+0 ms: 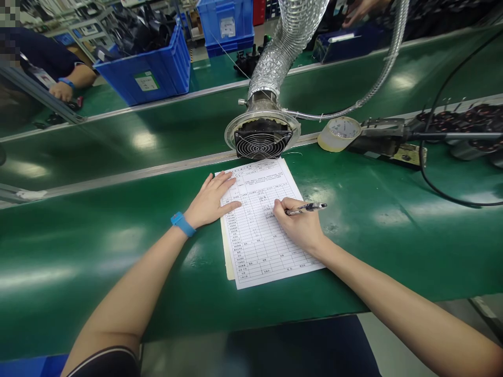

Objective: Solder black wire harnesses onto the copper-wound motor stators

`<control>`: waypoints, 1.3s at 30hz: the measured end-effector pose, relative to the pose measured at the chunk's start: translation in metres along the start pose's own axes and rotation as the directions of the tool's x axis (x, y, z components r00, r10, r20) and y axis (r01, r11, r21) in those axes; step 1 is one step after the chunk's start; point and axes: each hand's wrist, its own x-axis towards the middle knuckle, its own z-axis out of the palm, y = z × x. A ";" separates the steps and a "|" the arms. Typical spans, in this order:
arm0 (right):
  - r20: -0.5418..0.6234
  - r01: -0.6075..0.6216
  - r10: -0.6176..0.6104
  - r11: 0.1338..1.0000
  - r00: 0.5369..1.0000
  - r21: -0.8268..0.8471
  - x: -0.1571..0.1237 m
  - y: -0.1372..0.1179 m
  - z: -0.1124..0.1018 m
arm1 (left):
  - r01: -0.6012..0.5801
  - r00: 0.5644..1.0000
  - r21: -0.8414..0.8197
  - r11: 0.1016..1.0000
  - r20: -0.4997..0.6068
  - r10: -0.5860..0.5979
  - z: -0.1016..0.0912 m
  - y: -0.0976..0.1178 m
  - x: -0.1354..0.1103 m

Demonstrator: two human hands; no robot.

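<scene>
Fingers (280,205) of the right hand (298,224) close around a pen (308,208), its tip hidden beneath them on a printed form (255,230) ruled into a table of small entries. Just left of those fingers, the left hand (210,201) rests flat and open on the form's upper left part, a blue wristband (183,223) at its wrist. Under the form, a tan folder (227,246) shows along the left edge. Both lie on a green conveyor belt (118,251) stretching away to either side of the hands.

Beyond the fingertips, past a metal rail (157,170), a grilled extractor fan (260,144) faces the form, hanging from a foil duct (286,47). To the right of the pen, a roll of tape (338,133) lies tilted beside a black fixture (377,137), and a black cable (422,157) loops down the belt. Dark coiled parts (467,123) sit farther right.

Well ahead of the fingers, a blue crate (143,65) holds black parts. At far upper left, a co-worker's hand (61,91) rests near a blue wristband of its own (66,81). Another person's hand (361,8) shows at the top edge.
</scene>
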 end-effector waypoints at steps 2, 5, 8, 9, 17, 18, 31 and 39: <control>-0.005 -0.002 0.002 1.000 1.000 0.004 0.001 -0.001 0.000 | 0.001 1.000 0.003 1.000 -0.001 -0.001 0.001 0.000 0.000; -0.005 0.001 -0.001 1.000 1.000 0.007 0.002 -0.002 0.000 | 0.000 1.000 0.007 1.000 0.004 0.000 0.001 0.000 0.000; 0.000 -0.010 0.010 1.000 1.000 0.005 0.001 0.000 0.000 | 0.003 1.000 0.002 1.000 0.011 -0.003 0.000 0.000 0.000; 0.003 -0.014 0.014 1.000 1.000 0.003 0.001 0.001 0.000 | 0.005 1.000 0.000 1.000 0.013 -0.005 0.000 0.000 0.000; 0.017 -0.011 0.011 1.000 1.000 -0.011 -0.001 0.003 0.000 | -0.001 1.000 -0.004 1.000 0.005 0.001 0.001 -0.001 0.000; 0.018 -0.012 0.012 1.000 1.000 -0.010 -0.001 0.002 0.000 | -0.001 1.000 -0.003 1.000 0.005 0.001 0.001 -0.001 0.000; 0.014 -0.023 0.023 1.000 1.000 0.002 0.000 -0.001 -0.002 | -0.001 1.000 0.005 1.000 0.007 0.001 0.000 -0.001 0.000; -0.045 0.006 -0.006 1.000 0.999 0.007 0.000 0.002 0.000 | 0.003 1.000 0.006 1.000 0.011 -0.003 0.001 -0.002 0.000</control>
